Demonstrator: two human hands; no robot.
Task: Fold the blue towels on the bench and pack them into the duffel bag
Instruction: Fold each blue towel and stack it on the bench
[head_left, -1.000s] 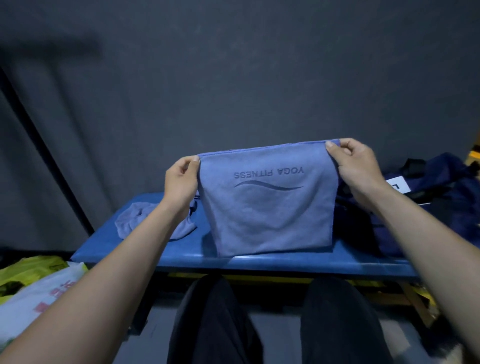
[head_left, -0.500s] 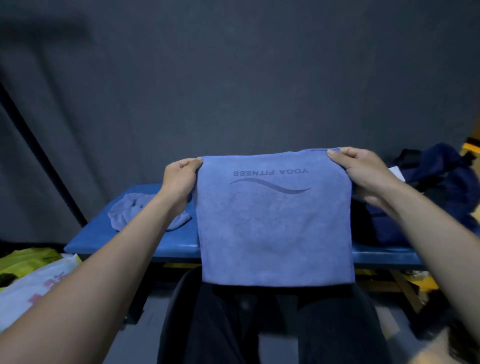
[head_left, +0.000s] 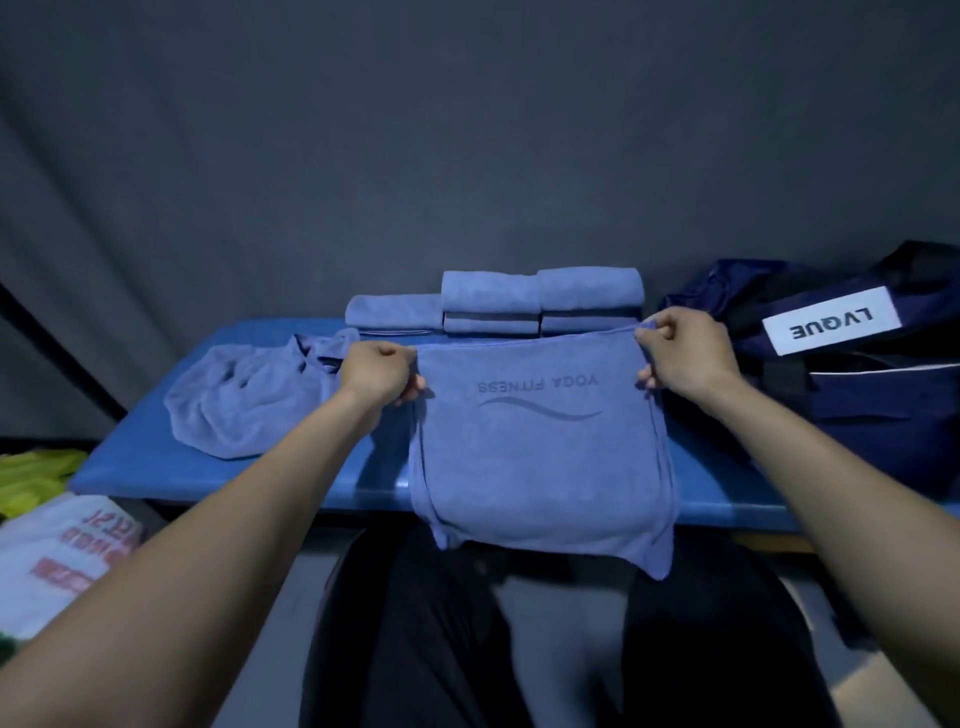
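Note:
A blue towel (head_left: 540, 457) printed "YOGA FITNESS" hangs doubled over the front edge of the blue bench (head_left: 156, 467). My left hand (head_left: 376, 371) pinches its top left corner and my right hand (head_left: 685, 353) pinches its top right corner. Behind it, against the wall, stand folded blue towels (head_left: 540, 301) in low stacks. A crumpled blue towel (head_left: 244, 395) lies on the bench to the left. The navy duffel bag (head_left: 857, 395) with a white "LVQUE" label sits at the bench's right end.
A grey wall rises right behind the bench. On the floor at the left lie a white printed sack (head_left: 57, 561) and something yellow-green (head_left: 36, 473). My dark-trousered legs (head_left: 415, 649) are below the bench edge.
The towel has come down from in front of me and now drapes over the bench's front edge. With it lowered, the folded stacks behind are in sight.

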